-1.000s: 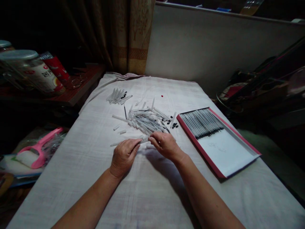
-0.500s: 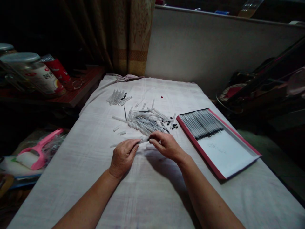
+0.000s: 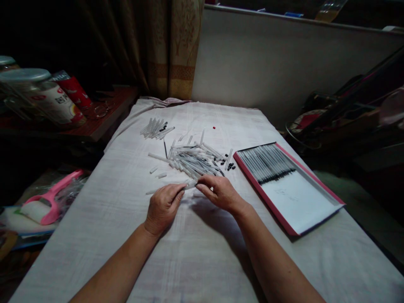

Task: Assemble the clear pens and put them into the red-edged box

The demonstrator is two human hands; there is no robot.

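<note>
Near the middle of the cloth, my left hand [image 3: 164, 208] is closed around a clear pen [image 3: 190, 185], whose thin end pokes out to the left of the hand. My right hand [image 3: 221, 194] pinches the pen's other end, where a small dark bit shows at the fingertips. Just beyond both hands lies a loose pile of clear pen barrels and dark refills [image 3: 194, 160]. Small black end plugs [image 3: 231, 166] are scattered at the pile's right side. Two short clear pieces [image 3: 162, 175] lie beyond my left hand.
To the right, a pink-edged box [image 3: 268, 200] holds a row of pens [image 3: 267, 162]. A smaller group of clear barrels [image 3: 154, 127] and a red piece [image 3: 214, 127] lie farther back. Jars [image 3: 41, 97] stand on a side table; a pink-handled item [image 3: 52, 202] is at lower left.
Both hands keep the same grip on the pen; the right fingertips have shifted very slightly left. The whole view has tilted a little.
</note>
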